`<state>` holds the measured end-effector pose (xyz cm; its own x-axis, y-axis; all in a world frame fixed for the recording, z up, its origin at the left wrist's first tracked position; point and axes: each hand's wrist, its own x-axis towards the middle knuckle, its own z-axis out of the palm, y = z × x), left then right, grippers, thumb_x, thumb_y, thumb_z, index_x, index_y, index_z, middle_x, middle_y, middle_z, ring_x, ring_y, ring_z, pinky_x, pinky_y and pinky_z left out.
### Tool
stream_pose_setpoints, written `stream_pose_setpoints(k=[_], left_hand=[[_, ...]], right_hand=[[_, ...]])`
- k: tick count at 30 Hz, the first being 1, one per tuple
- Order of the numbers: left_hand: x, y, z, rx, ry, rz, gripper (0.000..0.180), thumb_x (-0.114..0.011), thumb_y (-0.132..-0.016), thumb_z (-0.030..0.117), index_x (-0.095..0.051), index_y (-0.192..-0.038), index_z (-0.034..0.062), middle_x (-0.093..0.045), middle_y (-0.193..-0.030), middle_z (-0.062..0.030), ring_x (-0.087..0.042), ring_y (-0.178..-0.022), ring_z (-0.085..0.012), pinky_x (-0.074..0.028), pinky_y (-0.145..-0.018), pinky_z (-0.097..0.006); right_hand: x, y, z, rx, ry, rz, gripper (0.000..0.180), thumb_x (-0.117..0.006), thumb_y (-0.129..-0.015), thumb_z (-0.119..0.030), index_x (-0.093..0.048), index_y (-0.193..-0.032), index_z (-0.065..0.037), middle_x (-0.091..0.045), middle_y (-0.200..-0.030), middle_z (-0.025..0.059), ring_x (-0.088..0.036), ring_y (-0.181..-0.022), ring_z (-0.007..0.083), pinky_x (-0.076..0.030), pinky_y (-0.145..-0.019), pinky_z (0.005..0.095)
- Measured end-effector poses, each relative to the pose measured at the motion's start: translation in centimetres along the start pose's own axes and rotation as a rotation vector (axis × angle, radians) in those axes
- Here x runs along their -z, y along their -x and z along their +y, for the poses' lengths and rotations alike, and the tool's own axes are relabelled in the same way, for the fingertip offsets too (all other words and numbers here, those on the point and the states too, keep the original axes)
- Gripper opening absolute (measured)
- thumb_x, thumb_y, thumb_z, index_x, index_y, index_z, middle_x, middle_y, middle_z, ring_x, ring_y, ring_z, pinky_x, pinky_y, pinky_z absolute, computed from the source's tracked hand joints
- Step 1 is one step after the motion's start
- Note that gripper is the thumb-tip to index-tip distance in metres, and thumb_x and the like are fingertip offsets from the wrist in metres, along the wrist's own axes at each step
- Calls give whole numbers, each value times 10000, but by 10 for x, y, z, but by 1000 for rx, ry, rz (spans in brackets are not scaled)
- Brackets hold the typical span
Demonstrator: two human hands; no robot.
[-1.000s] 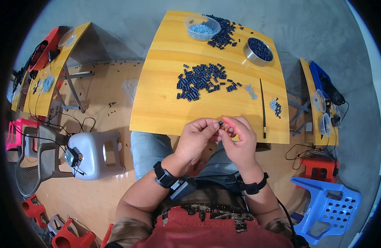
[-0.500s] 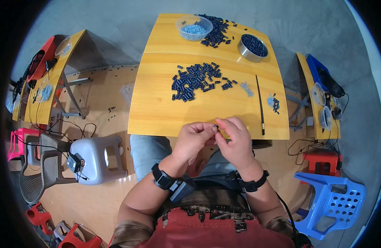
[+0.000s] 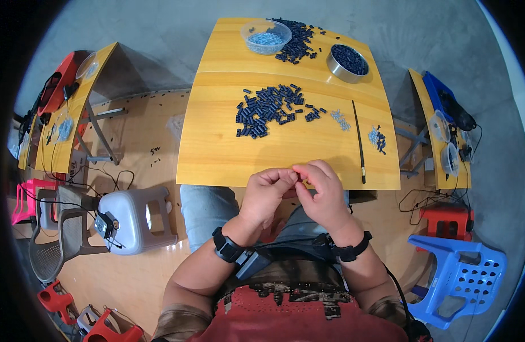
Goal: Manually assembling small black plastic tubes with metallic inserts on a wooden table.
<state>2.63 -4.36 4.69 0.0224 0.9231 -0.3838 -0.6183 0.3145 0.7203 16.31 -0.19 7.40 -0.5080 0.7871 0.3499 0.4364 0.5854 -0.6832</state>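
Note:
My left hand (image 3: 267,194) and my right hand (image 3: 320,191) meet fingertip to fingertip just over the near edge of the yellow wooden table (image 3: 217,154). Both pinch a tiny part between them; the part itself is hidden by my fingers. A loose heap of small dark blue cylindrical pieces (image 3: 268,108) lies in the middle of the table, beyond my hands. A thin black stick (image 3: 358,142) lies to the right of my hands. A few small silvery bits (image 3: 340,118) sit beside it.
At the table's far edge stand a clear plastic bowl (image 3: 266,35) of light blue bits, another dark pile (image 3: 299,43) and a metal bowl (image 3: 347,61) of dark pieces. A grey stool (image 3: 136,219) is at my left, a blue stool (image 3: 459,273) at right. Side tables flank both sides.
My hands stay together at the table's near edge. The yellow-orange piece seen between my fingers earlier is now hidden. The view has shifted slightly.

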Motion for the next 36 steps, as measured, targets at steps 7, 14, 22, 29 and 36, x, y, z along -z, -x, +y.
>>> stream_pose_setpoints(k=[7, 14, 22, 29, 36], left_hand=[[5, -3, -3, 67, 125, -22, 164, -597, -888, 110, -653, -987, -8, -663, -904, -69, -615, -773, -116, -516, -717, -260], [6, -7, 0, 47, 32, -17, 153, -600, -886, 101, -654, -967, -17, -660, -890, -69, -617, -772, -118, -514, -714, -249], [7, -17, 0, 68, 8, -5, 161, -565, -904, 107, -640, -963, -23, -662, -906, -101, -639, -805, -176, -529, -754, -311], [14, -27, 5, 20, -18, -26, 144, -570, -902, 115, -642, -964, 6, -662, -909, -86, -634, -814, -162, -526, -755, -308], [29, -36, 19, -74, 29, 71, 95, -578, -893, 116, -607, -924, 31, -655, -891, -79, -626, -802, -155, -512, -731, -278]], right_hand=[[2, 1, 1, -46, -19, 61, 264, -653, -691, 0, -594, -948, -13, -575, -850, 119, -575, -803, 287, -482, -688, 348], [6, -9, 7, 81, 79, -9, 211, -633, -711, -49, -600, -917, -18, -573, -848, 113, -559, -814, 300, -472, -694, 383], [9, -17, 16, 106, 117, -65, 203, -658, -701, -35, -604, -895, -14, -589, -817, 118, -571, -766, 302, -475, -664, 364], [5, -25, 23, 26, -16, -77, 194, -628, -719, -67, -604, -905, -22, -573, -810, 120, -573, -785, 299, -480, -668, 377], [29, -53, 59, -245, -50, 36, 182, -650, -758, -75, -639, -927, -11, -594, -779, 120, -600, -672, 232, -481, -603, 319]])
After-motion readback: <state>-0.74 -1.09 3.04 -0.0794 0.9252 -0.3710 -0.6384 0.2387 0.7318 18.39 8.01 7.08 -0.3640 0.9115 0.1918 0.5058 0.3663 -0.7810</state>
